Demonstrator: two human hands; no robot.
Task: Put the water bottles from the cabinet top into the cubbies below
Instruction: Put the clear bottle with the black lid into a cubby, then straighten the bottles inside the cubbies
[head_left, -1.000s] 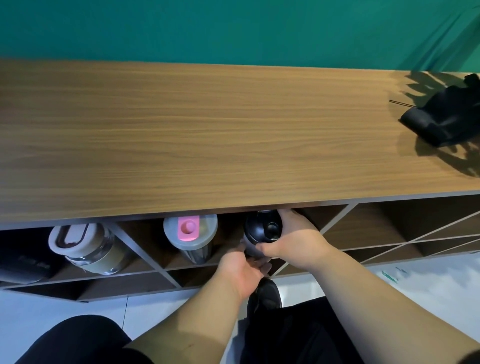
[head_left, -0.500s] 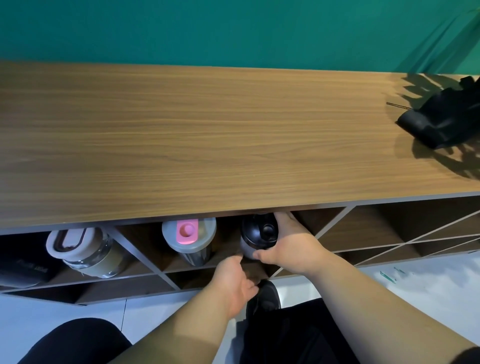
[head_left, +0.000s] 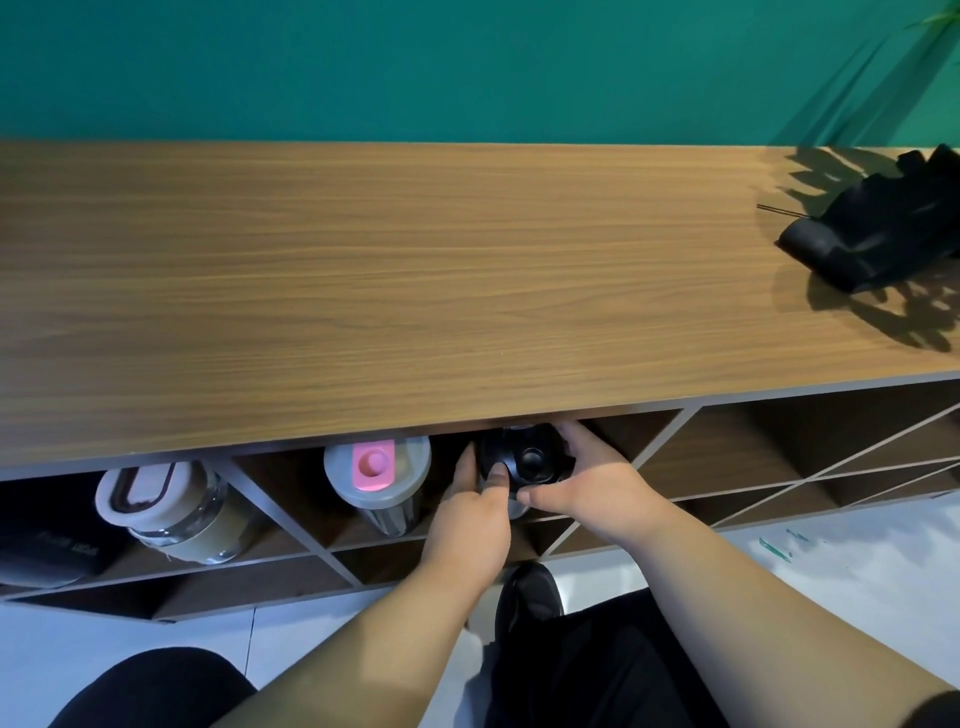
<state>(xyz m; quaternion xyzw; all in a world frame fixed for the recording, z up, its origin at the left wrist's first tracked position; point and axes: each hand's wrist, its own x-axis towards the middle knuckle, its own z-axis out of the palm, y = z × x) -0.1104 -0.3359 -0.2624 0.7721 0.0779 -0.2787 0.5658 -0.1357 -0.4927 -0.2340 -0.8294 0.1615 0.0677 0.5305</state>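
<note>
A black-lidded bottle stands in a cubby under the wooden cabinet top, its top just below the front edge. My right hand wraps its right side and my left hand holds its left side, fingertips on the lid. To its left in the same cubby stands a bottle with a grey lid and pink flap. Further left, a clear bottle with a cream lid leans in another cubby. The lower body of the black bottle is hidden by my hands.
A black bag lies at the right end of the cabinet top, under a plant's shadow. A dark box sits in the far-left cubby. Diagonal dividers split the open cubbies to the right. My knees and a black shoe are over the white floor.
The black bottle has gone a little deeper under the cabinet top. My left hand dropped away from it half a second ago and is back on its lid now.
</note>
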